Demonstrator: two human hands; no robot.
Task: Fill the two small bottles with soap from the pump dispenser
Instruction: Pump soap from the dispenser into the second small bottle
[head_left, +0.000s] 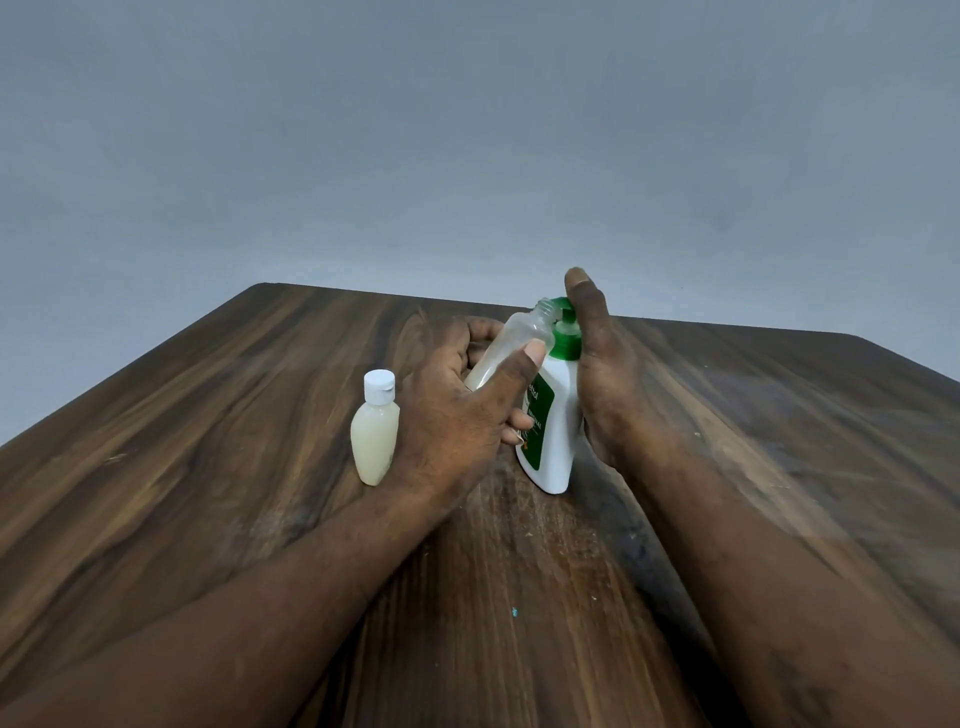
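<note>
The fingers of the left hand are curled round the open small bottle from behind, and the thumb presses across its front, so the bottle is firmly gripped. It is held off the desk and tilted, its uncapped threaded mouth raised to the right, right at the green pump head. Whether the mouth touches the nozzle I cannot tell from here. The neck end of the bottle looks clear, and pale soap sits in the lower part, inside the hand.

The right hand holds the pump dispenser. Its palm lies against the dispenser's right side and the thumb reaches up and over the top of the pump head. The other fingers of that hand are hidden behind the dispenser. The dispenser is white with a green label and stands upright on the desk, between the two hands.

Just left of the left hand stands the capped small bottle, upright on the desk, with a white flip cap on and pale soap inside it almost to the shoulder.

Both forearms stretch in over the dark wood-grain desk. A tiny teal speck lies on it between them. Behind the desk is a plain grey wall.
</note>
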